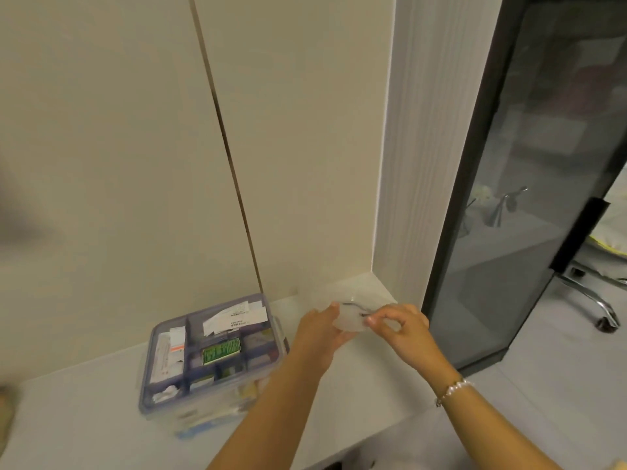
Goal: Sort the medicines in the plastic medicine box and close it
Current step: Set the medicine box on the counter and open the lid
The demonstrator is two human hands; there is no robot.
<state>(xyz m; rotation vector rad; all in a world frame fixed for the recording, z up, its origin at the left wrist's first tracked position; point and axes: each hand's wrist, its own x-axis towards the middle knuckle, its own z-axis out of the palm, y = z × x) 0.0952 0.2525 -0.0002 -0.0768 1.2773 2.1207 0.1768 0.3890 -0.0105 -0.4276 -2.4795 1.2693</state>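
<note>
Step in hand, as judged from the layout: retrieval of the cover, prior to closing. The plastic medicine box (212, 361) stands open at the left of the white counter (84, 418), close to the wall, with its divided tray exposed. The compartments hold packets and leaflets, among them a green packet (221, 351) near the centre and white paper slips (234, 317) at the far end (sorting appears largely complete, though the printing is too small to read).

To the right of the box, the left hand (320, 332) has its fingers curled round the near edge of a translucent lid (351, 318), which sits above the counter in the corner. The right hand (400, 325), with a bead bracelet (453, 390) at the wrist, pinches the same lid from the opposite side. Whether the lid rests on the counter or is already clear of it cannot be determined.

The next move calls for carrying the lid leftward, squaring it over the box rim and pressing it down evenly. Any slip standing proud of the tray would likely prevent seating.

Further right, a grooved white panel (407, 164) and a dark glass cabinet door (526, 198) bound the corner; the chair base (597, 300) beyond lies outside the working path.
</note>
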